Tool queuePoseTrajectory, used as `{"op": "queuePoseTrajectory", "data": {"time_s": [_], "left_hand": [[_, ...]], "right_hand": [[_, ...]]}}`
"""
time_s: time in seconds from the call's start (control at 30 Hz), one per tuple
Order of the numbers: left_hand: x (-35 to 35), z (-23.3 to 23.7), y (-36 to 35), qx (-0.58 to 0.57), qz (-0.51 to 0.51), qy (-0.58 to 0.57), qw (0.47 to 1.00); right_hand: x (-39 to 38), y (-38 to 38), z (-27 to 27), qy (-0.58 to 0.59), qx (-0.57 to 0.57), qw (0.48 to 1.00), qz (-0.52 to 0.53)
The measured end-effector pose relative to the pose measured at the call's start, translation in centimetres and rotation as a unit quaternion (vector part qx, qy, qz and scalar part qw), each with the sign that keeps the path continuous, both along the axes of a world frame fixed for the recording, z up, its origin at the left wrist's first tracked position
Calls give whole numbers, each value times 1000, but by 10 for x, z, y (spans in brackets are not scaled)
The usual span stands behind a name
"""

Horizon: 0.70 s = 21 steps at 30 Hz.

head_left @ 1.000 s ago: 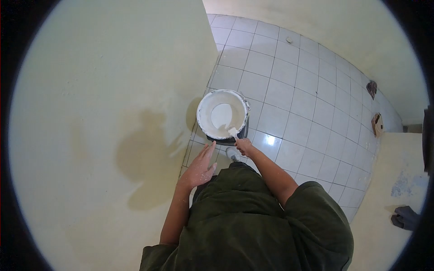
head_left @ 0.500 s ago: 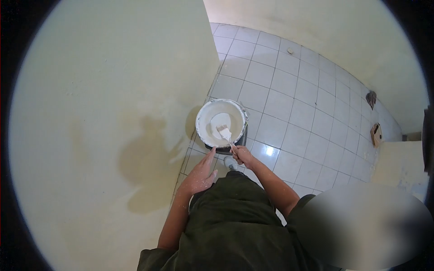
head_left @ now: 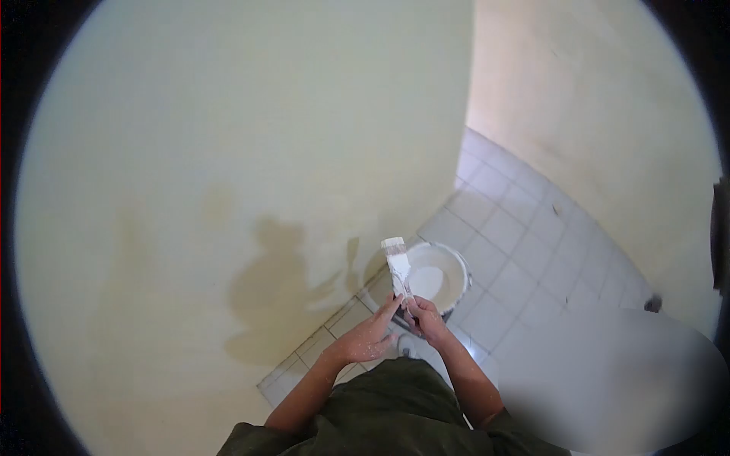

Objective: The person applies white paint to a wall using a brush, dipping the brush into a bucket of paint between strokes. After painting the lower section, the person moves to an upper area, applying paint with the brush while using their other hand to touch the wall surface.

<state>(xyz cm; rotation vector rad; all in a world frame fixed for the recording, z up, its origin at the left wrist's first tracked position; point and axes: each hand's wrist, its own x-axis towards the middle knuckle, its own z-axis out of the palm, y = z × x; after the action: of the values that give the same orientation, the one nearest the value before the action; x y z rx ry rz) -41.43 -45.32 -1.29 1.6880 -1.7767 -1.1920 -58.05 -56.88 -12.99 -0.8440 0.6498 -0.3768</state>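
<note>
My right hand (head_left: 427, 321) grips the handle of a flat brush (head_left: 398, 263), its bristles pointing up and coated in white paint. My left hand (head_left: 366, 339) is beside it, fingers stretched out and fingertips close to the brush handle; whether they touch it I cannot tell. Behind and below the brush stands a round white bucket (head_left: 465, 266) with white paint at its bottom. Its lower rim is partly hidden by my right hand. White specks dot my left hand and wrist.
A pale wall (head_left: 251, 114) fills the left side and casts back my shadow. White floor tiles (head_left: 502, 228) run to another wall (head_left: 585, 99) at the right. A dark item (head_left: 652, 303) lies near that wall. A blurred patch covers the lower right.
The brush has come up out of the bucket and now points upward in my right hand. My view has turned toward the left wall, so the bucket appears lower and farther right.
</note>
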Motion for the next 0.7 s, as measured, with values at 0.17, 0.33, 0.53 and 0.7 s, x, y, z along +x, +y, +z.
{"op": "queuePoseTrajectory", "data": {"time_s": [0.17, 0.33, 0.53, 0.7], "left_hand": [[21, 37, 55, -75, 66, 27, 995], [44, 57, 136, -146, 146, 39, 978], [66, 44, 249, -214, 246, 44, 944], [66, 32, 328, -241, 309, 67, 918]], "right_hand": [[37, 25, 63, -50, -48, 995, 73], [79, 89, 95, -125, -42, 974, 182], [123, 190, 107, -127, -35, 952, 275], [139, 257, 110, -111, -41, 934, 338]]}}
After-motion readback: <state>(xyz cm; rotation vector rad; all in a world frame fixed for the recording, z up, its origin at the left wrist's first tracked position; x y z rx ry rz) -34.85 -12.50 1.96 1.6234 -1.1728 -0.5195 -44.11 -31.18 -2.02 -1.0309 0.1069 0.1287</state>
